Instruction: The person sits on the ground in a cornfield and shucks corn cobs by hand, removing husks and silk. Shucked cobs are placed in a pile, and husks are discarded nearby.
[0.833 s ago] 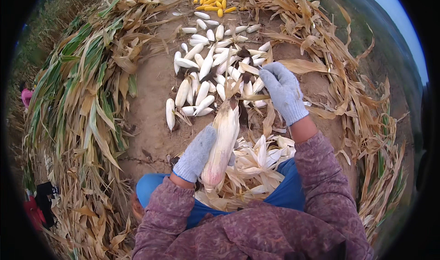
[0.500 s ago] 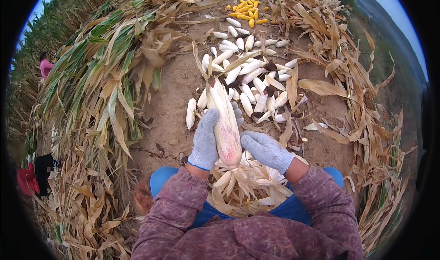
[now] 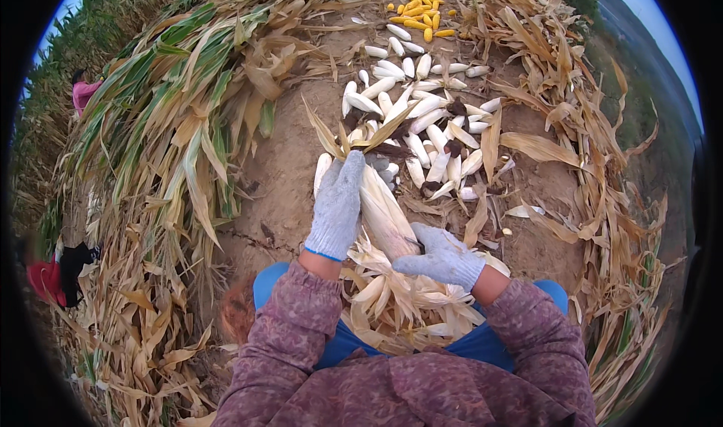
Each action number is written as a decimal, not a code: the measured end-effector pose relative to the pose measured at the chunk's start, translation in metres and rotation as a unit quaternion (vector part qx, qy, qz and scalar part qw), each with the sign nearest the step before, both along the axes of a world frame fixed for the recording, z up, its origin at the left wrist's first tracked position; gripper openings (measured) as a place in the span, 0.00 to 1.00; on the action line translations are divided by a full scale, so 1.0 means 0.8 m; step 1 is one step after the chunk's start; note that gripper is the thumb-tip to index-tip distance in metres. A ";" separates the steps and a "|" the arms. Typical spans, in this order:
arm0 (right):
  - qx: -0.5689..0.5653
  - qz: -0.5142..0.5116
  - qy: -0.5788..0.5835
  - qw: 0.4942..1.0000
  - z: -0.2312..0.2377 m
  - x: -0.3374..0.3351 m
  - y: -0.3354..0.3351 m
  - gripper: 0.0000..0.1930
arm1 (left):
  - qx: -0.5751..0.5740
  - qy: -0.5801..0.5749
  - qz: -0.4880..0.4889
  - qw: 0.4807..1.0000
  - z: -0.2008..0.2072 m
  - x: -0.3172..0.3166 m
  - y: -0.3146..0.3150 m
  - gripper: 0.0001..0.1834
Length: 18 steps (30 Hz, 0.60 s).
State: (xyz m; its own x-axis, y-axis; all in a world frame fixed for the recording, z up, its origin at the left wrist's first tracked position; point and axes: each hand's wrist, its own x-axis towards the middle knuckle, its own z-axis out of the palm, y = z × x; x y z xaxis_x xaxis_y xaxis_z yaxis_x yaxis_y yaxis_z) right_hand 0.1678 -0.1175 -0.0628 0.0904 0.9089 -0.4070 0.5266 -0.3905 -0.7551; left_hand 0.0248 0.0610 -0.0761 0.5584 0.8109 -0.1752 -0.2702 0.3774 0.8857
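Note:
Between my hands lies an ear of corn in its pale, dry husk (image 3: 385, 212), slanted with its tip pointing away from me. My left hand (image 3: 337, 207), in a grey knit glove, is closed around the tip end, where a few husk leaves (image 3: 376, 135) stick out apart. My right hand (image 3: 438, 260), gloved alike, grips the base with its thumb across the husk. The fingers behind the ear are mostly hidden. Just beyond lies a spread of white husked corn ears (image 3: 428, 120), some with dark silk. Below the ear, stripped husks (image 3: 407, 306) lie heaped between my knees.
A small pile of yellow corn ears (image 3: 422, 14) sits on the soil at the far end. Cut corn stalks (image 3: 177, 133) bank up on the left, dry leaves (image 3: 561, 111) on the right. A person in pink (image 3: 85, 92) is far left, near a red-and-black item (image 3: 59, 276).
My left hand has slid up to the ear's tip, where the husk leaves now spread apart. My right hand has closed over the base, and the ear leans more.

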 end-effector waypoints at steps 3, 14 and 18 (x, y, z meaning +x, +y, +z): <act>-0.007 -0.004 -0.027 1.000 0.002 -0.003 0.004 0.42 | -0.017 -0.012 0.030 0.999 0.005 -0.004 0.001 0.19; 0.025 -0.002 -0.058 0.998 0.006 -0.008 0.009 0.39 | -0.090 -0.069 0.068 0.991 0.011 -0.007 0.008 0.18; 0.062 -0.027 -0.064 0.996 -0.004 -0.007 0.004 0.38 | -0.106 -0.065 0.060 0.990 0.013 -0.001 0.005 0.19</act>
State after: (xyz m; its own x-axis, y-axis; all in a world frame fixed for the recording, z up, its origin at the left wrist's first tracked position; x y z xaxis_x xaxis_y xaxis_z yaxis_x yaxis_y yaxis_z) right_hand 0.1626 -0.1144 -0.0664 0.1855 0.9435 -0.2746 0.6027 -0.3299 -0.7265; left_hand 0.0241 0.0651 -0.0656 0.4896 0.8252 -0.2816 -0.4313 0.5099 0.7443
